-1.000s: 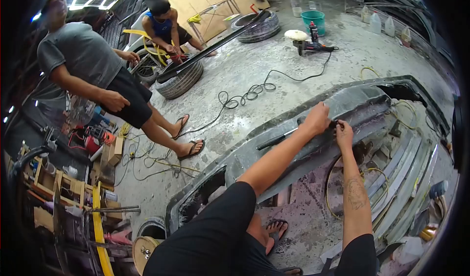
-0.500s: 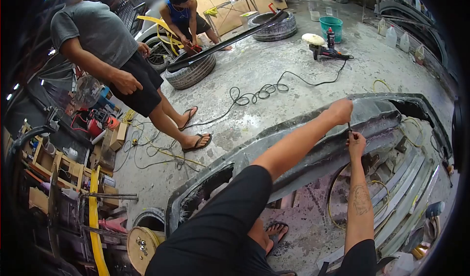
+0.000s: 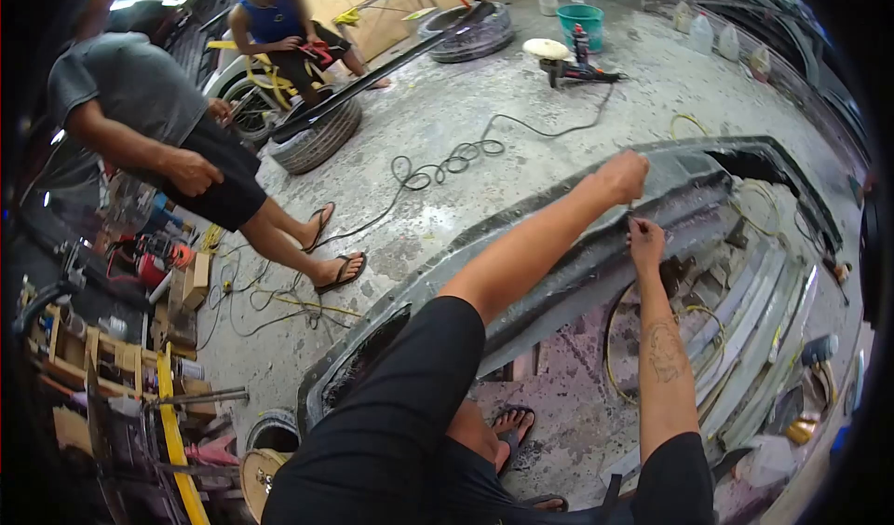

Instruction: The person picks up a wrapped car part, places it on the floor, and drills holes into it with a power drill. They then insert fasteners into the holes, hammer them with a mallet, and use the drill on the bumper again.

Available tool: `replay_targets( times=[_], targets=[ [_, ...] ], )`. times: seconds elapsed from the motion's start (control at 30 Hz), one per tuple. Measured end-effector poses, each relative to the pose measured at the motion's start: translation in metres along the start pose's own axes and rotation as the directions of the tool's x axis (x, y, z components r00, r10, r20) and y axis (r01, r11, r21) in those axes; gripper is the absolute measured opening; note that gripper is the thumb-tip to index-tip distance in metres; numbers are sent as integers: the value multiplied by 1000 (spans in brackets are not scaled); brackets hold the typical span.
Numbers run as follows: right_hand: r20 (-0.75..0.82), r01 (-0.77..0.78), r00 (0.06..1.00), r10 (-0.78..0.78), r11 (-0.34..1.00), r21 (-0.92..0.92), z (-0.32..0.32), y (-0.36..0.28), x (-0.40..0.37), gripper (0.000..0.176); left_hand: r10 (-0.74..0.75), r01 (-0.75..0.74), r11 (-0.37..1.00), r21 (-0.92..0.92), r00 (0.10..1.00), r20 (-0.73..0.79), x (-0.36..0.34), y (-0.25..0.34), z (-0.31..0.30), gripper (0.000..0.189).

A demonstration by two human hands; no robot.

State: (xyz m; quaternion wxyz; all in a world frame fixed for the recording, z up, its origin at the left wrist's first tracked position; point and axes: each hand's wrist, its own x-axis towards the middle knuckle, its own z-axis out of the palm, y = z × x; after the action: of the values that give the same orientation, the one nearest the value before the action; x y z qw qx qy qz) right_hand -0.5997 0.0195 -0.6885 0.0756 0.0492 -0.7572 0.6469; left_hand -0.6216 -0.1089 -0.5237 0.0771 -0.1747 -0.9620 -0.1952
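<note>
A long grey bumper-shaped shell with a flanged rim lies before me on the floor. Above its far rim, my left hand is closed in a fist. Just below, my right hand has its fingers pinched together over the inner side of the shell. Between the two hands runs a thin dark rod, with its upper end going into my left fist and its lower end at my right fingertips. Its exact kind is too small to make out.
A person in sandals stands at the left; another person sits behind a tyre. A polisher and its coiled cord lie beyond the shell, near a green bucket. Grey strips lie at right.
My view has turned, so the surroundings sit further left and higher. Both hands keep their closed hold by the shell's rim. The seated person has straightened up; the standing person leans more.
</note>
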Motion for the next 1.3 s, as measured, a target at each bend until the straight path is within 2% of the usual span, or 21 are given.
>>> replay_targets(
  times=[0.03,0.07,0.1,0.13,0.17,0.2,0.23,0.37,0.5,0.6,0.63,0.67,0.7,0.77,0.9,0.97,1.0,1.1,1.2,1.27,1.3],
  targets=[
    [2,6,1000,-6,1000,23,0,4,-1,19,139,-133,984,122,990,-40,7,-7,13,12],
    [-11,92,996,-92,994,-53,7,27,7,18,41,-49,988,144,997,60,13,-13,24,12],
    [0,192,980,-197,954,-228,1,8,1,19,200,-191,955,226,980,-13,12,-21,36,16],
    [-68,170,981,-180,977,-131,8,34,3,20,91,-136,962,237,977,194,9,-4,26,15],
    [-175,193,957,-232,957,-216,8,39,3,22,36,-79,991,112,939,342,11,12,12,13],
    [-170,91,978,-124,978,-187,8,30,2,21,76,-88,995,39,966,249,15,-3,24,16],
    [-191,164,966,-175,984,-73,15,40,5,19,153,-162,985,55,979,133,14,-2,20,19],
    [-137,165,975,-175,983,-81,8,18,-2,14,64,-111,979,173,965,255,17,10,5,25],
    [-183,258,943,-277,959,-119,15,35,2,13,122,-146,978,148,979,160,20,7,15,23],
    [-138,242,944,-301,910,-337,2,10,-4,22,-165,204,976,-81,925,343,29,29,6,25],
    [-59,144,983,-171,938,-316,0,-3,-3,25,118,-167,964,207,966,232,27,18,20,21],
    [-59,127,987,-152,942,-311,3,9,-1,20,242,-255,924,285,967,80,21,15,29,14],
    [-84,101,989,-122,971,-217,8,25,5,17,129,-143,965,222,989,75,18,32,18,10],
    [-60,71,995,-82,983,-172,4,23,3,15,151,-210,945,249,959,238,34,39,16,19],
    [-95,78,991,-95,982,-171,8,22,4,14,115,-149,943,298,985,129,22,34,20,16],
    [-87,134,988,-125,985,106,5,16,-3,14,77,-107,950,294,991,113,-10,22,22,15],
    [-97,140,987,-129,984,106,-1,14,-3,14,31,-69,955,290,991,133,-26,18,26,16],
    [-140,184,964,-226,947,-262,2,3,-4,19,89,-112,955,274,991,96,-68,14,45,15],
    [-100,121,985,-144,971,-204,0,2,-2,21,56,-54,982,179,998,-6,-75,15,43,13],
    [-85,73,992,-90,981,-182,-1,8,1,21,-216,216,976,23,947,237,-80,24,10,14],
    [-83,72,993,-88,981,-180,-1,10,2,21,-218,219,975,25,946,239,-78,19,13,14]
  ],
)
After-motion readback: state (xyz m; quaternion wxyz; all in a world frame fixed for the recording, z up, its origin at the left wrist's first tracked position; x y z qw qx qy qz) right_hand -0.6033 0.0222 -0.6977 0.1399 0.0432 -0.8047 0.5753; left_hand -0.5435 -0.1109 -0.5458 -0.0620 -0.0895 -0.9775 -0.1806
